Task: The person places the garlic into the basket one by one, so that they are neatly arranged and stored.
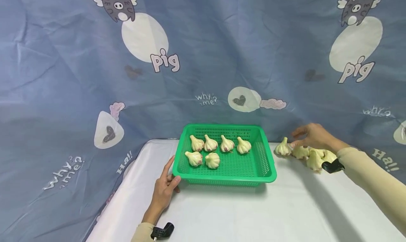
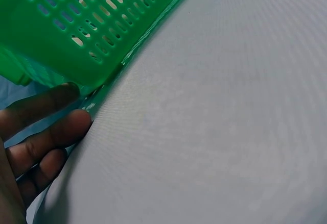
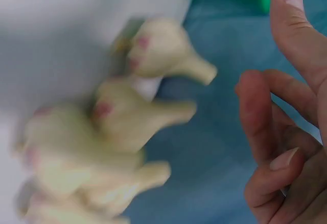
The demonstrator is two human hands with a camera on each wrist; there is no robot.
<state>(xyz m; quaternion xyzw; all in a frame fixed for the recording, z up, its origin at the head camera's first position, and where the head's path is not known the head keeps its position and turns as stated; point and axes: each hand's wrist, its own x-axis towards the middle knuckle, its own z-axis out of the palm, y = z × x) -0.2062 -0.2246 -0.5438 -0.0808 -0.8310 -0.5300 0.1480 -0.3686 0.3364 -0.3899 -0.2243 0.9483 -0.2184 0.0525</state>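
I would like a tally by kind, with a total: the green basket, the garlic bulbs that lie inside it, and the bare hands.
Green basket: 1
Garlic bulbs inside the basket: 6
Left hand and right hand: 2
Total: 9

Garlic bulbs (image 3: 120,117) were blurred in right wrist view; basket (image 2: 51,50), left hand (image 2: 38,148) were cropped in left.

From the head view I'm getting even light, one long shadow (image 1: 326,199) streaking the table (image 1: 228,213); left hand (image 2: 51,134) looks dim, right-wrist garlic (image 3: 163,45) blurs.
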